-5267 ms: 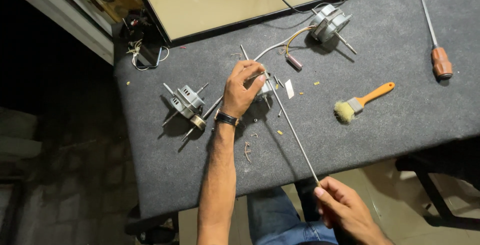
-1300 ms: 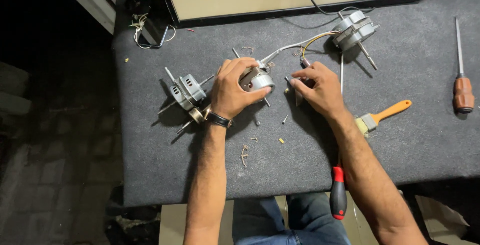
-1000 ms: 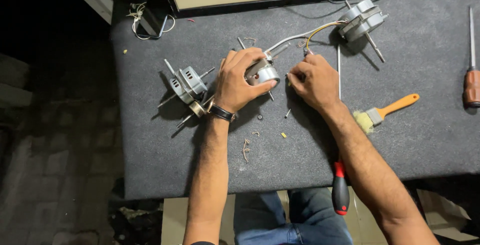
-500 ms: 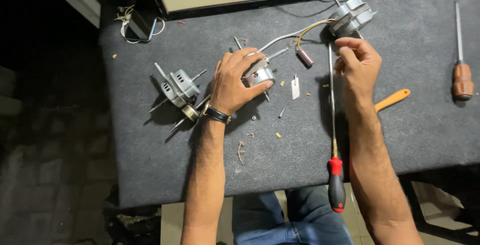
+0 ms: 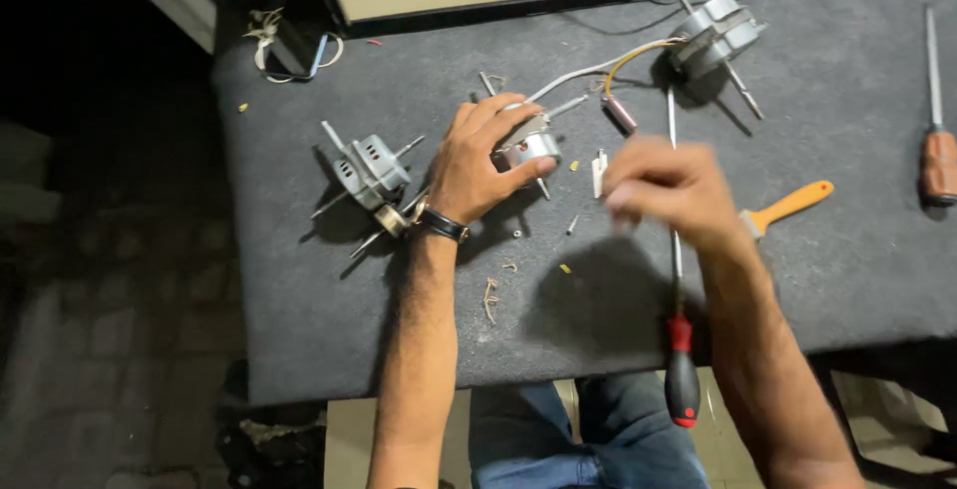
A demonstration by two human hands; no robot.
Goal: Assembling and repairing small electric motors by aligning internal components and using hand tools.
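I am seeing my left hand [image 5: 485, 160] lying over a small grey motor [image 5: 526, 142], the fingers curling across its top and the thumb pressing against its near side, so the hand is closing on the motor and pinning it to the dark felt tabletop [image 5: 329, 310]. The motor is sitting under those fingers with thin shafts poking out on either side, and grey and yellow wires [image 5: 608, 65] are running away from it to a second motor [image 5: 713, 35] lying well beyond my right hand. A black wristband [image 5: 439, 222] is showing just behind the left hand.

My right hand [image 5: 670, 188] is hovering to the right of the gripped motor, blurred, its fingers bunched downward; I cannot tell whether it is holding anything. A long screwdriver with a red and black handle [image 5: 681, 379] is passing beneath this hand, its handle hanging past the near table edge. An orange-handled brush [image 5: 788, 208] is lying just right of the hand, its bristles hidden behind it.

To the left of my left hand a third motor [image 5: 371, 168] is resting close by the wrist. Far to the right a brown-handled screwdriver [image 5: 937, 155] is lying near the table's edge. Small screws and scraps [image 5: 518, 250] are scattered between my two hands.
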